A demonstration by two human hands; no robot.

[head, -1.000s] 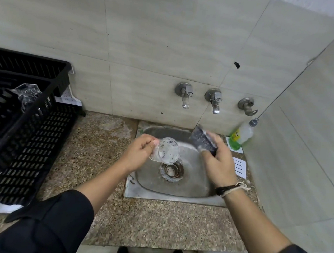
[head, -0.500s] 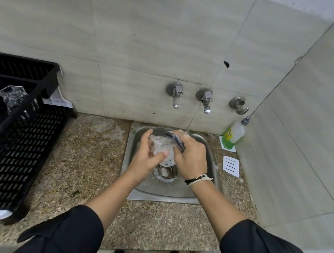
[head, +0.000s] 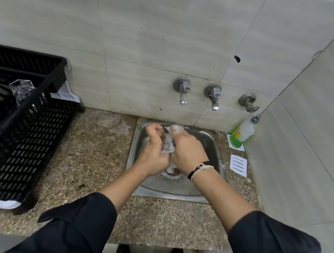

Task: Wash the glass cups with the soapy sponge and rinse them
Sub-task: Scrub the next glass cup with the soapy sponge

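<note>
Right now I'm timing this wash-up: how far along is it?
Looks done: one clear glass cup sits in the black plastic crate. In hand: left hand and right hand hold another glass cup over the steel sink. Left: rinsing; taps appear dry.

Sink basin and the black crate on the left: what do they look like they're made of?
The small sink basin looks like stainless steel, brushed and dulled: grey metallic sheen with soft reflections. The black slotted crate looks like moulded plastic, slightly glossy: uniform black walls with regular slots. Neither can be confirmed by look alone.
</note>
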